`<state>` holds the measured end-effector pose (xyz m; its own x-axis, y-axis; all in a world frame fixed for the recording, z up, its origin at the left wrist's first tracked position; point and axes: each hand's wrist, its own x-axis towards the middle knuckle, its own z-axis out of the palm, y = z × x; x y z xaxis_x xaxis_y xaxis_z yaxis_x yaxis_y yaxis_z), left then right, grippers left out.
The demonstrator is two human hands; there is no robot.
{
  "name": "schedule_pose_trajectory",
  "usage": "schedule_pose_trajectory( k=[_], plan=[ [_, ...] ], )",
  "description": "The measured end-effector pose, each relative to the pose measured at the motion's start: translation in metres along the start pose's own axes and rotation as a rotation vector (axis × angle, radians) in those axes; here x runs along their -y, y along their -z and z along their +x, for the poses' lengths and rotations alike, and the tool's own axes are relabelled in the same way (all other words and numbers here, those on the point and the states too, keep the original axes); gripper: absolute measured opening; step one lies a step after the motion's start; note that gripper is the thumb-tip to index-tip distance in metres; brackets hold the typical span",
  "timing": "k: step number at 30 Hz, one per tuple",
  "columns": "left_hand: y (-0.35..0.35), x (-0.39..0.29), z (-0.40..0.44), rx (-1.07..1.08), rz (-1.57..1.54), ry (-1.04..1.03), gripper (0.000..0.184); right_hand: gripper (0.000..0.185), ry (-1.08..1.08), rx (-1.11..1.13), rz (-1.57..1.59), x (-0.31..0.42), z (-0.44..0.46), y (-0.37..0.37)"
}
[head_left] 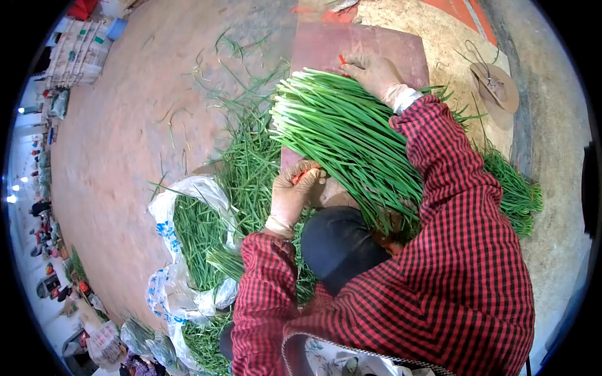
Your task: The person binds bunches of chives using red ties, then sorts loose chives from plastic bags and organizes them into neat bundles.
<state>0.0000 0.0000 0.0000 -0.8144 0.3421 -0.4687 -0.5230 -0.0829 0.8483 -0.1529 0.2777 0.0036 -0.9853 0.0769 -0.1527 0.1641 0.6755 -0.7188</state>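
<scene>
Green, flat-leaved stalks (pixel 351 138) lie in one thick bundle between my hands, on a reddish-brown board (pixel 382 44), their pale cut ends toward the upper left and their leaf tips running down beside my dark-clad knee (pixel 338 247). My left hand (pixel 291 193) is at the near side of the bundle, fingers pinched on a red strip (pixel 300 176). My right hand (pixel 376 74) is at the far side, its fingers closed on a red tip (pixel 342 59); whether the two red pieces join under the stalks, I cannot tell. Loose green leaves (pixel 251 150) heap up just left of the board. Beside them a white plastic bag (pixel 207 186) with blue print gapes open, full of more greens. Past my right sleeve (pixel 451 144) rests another green bunch (pixel 523 194), and above it a round brown object (pixel 501 91) with cords.
</scene>
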Motion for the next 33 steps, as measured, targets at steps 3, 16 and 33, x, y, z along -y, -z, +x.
schedule_pose_trajectory(
  k=[3, 16, 33],
  plan=[
    [-0.008, -0.002, -0.008, -0.022, -0.117, -0.015, 0.024, 0.031, 0.042, -0.049, 0.005, 0.004, -0.016, -0.003],
    [-0.017, -0.008, -0.001, 0.004, -0.068, -0.084, 0.013, 0.032, 0.221, 0.096, 0.007, 0.033, -0.021, 0.024],
    [-0.033, -0.03, -0.022, -0.036, 0.318, -0.211, 0.013, 0.034, 0.218, 0.199, -0.037, 0.026, -0.016, 0.021]
  ],
)
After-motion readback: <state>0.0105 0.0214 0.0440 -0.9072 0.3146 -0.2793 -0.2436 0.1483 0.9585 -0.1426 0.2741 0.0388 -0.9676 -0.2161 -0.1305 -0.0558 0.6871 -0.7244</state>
